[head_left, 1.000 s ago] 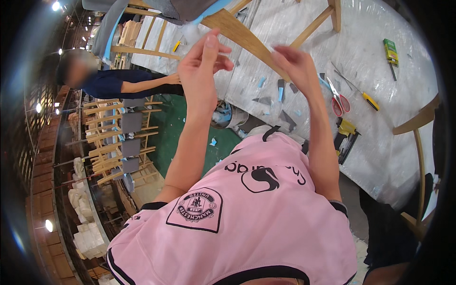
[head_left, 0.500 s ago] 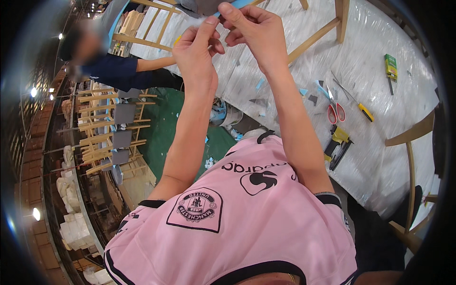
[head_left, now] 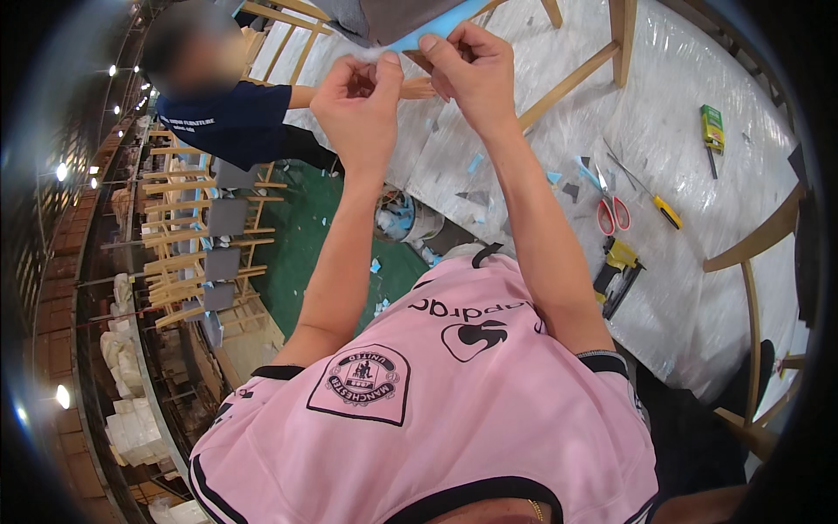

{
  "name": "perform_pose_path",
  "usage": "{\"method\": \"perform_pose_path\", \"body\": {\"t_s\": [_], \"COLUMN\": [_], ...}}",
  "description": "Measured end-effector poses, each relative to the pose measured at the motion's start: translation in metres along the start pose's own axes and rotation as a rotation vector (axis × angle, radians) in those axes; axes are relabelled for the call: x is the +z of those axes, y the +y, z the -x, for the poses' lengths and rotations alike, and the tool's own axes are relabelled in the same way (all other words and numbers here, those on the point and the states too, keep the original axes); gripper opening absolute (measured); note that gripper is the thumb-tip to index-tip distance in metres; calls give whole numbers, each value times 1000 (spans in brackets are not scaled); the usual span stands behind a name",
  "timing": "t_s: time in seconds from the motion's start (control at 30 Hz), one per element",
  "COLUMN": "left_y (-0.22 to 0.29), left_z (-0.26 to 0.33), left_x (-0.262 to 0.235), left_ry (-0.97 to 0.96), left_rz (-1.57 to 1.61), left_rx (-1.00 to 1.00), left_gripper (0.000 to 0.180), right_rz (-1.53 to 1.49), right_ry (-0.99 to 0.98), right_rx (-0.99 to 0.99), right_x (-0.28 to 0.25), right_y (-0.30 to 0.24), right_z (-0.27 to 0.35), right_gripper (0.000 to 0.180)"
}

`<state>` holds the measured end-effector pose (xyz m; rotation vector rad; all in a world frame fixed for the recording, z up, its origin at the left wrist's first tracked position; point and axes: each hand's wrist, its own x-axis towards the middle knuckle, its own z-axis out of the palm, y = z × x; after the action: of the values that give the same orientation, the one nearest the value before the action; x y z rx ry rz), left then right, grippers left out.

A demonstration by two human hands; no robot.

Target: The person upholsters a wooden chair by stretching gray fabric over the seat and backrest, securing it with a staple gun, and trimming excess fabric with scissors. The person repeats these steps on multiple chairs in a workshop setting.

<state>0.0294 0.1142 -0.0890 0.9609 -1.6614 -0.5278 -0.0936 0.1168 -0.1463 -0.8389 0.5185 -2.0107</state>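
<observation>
At the top of the view, a chair with a grey padded part (head_left: 406, 17) and light wooden legs (head_left: 572, 86) lies on the plastic-covered table. A light-blue layer (head_left: 441, 26) runs along the edge of the grey fabric. My left hand (head_left: 360, 100) is closed, thumb against fingers, at the near end of this layer, beside some white fluffy padding (head_left: 367, 53). To its right my right hand (head_left: 471, 79) pinches the blue layer's edge, thumb on top. The curled fingers partly hide what each hand grips.
Red-handled scissors (head_left: 614, 212), a yellow-handled screwdriver (head_left: 668, 212), a yellow-black staple gun (head_left: 618, 272) and a green-yellow box (head_left: 712, 129) lie right, among scraps. A scrap bucket (head_left: 425, 218) stands below the table edge. A co-worker (head_left: 227, 122) reaches in from the left, near stacked chairs (head_left: 227, 218).
Both hands have come slightly lower, and more of the blue layer shows. My hands have drawn a little apart. The co-worker has moved right, an arm now reaching behind my left hand.
</observation>
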Motion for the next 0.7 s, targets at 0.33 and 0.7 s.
{"method": "perform_pose_path", "body": {"t_s": [0.33, 0.7], "left_y": [24, 13], "left_z": [16, 24], "left_x": [9, 24], "left_ry": [-334, -90], "left_rz": [205, 464], "left_rx": [-365, -553], "left_gripper": [38, 34], "right_rz": [1082, 1857], "right_ry": [320, 438], "right_rx": [232, 640], "right_x": [-274, -413], "right_y": [86, 90], "right_z": [119, 254], "right_gripper": [24, 36]}}
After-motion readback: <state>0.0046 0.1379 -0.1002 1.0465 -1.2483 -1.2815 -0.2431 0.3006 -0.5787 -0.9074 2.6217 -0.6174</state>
